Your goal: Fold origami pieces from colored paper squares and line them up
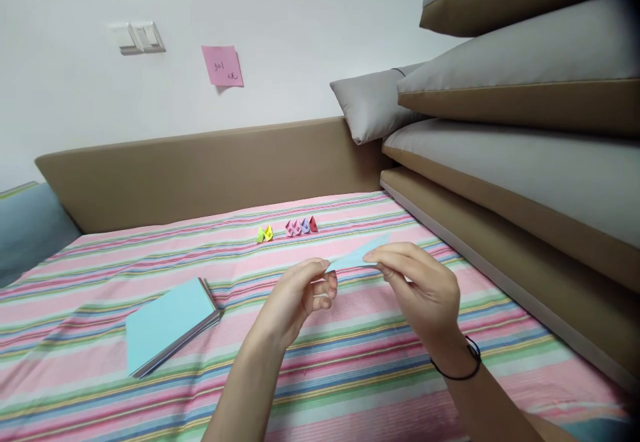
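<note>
A light blue sheet of folded paper (353, 259) is held up above the striped cloth, between both hands. My left hand (306, 289) pinches its left corner between thumb and finger, the other fingers curled below. At the paper's right part, my right hand (423, 282) grips the near edge with thumb and fingertips. Beyond the hands stand several small folded paper pieces: a yellow one (269, 233) beside a green one (260, 235), and a row with pink (293, 229), lilac (305, 226) and dark red (313, 224) ones.
A stack of coloured paper (170, 322), light blue on top, lies at the left on the striped cloth (350, 375). Large grey and brown cushions (520, 155) are piled along the right. A brown padded backrest (215, 172) runs along the wall, which bears a pink note (223, 67).
</note>
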`<state>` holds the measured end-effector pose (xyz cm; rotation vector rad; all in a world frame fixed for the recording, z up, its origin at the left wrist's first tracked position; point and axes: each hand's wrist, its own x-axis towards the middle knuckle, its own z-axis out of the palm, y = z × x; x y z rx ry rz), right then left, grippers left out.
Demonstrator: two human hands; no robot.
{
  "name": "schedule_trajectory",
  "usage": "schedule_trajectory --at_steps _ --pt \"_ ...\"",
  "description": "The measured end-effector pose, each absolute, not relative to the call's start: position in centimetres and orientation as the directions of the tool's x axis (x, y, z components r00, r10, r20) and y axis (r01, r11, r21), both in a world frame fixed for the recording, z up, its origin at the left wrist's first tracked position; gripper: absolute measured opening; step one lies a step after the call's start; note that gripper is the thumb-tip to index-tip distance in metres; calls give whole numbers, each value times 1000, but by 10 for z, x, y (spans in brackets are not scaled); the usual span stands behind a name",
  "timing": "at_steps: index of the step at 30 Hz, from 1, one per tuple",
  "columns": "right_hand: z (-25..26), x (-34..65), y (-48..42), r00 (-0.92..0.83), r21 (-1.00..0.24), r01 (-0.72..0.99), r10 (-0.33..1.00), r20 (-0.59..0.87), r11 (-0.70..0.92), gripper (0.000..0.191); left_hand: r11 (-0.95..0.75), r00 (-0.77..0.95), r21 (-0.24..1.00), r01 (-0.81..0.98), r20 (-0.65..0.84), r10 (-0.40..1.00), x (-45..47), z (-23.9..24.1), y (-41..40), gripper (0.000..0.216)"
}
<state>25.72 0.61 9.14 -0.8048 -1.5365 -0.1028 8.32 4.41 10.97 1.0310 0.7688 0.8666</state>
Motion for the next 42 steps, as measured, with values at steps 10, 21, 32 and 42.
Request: schedule_trajectory --at_steps 10,21,32,42 --pt "104 255 0 384 -908 220 823 418 358 15 -131 356 991 40 109 928 79 122 34 17" --pt "96 238 3 470 -921 115 796 381 373 14 70 118 873 -483 -15 993 104 103 32 15" --pt "97 240 2 412 -913 101 819 400 395 14 50 79 848 -527 -10 997 102 109 32 17" --pt "96 240 2 350 -902 120 832 430 415 15 82 91 799 -596 -34 995 101 110 33 14"
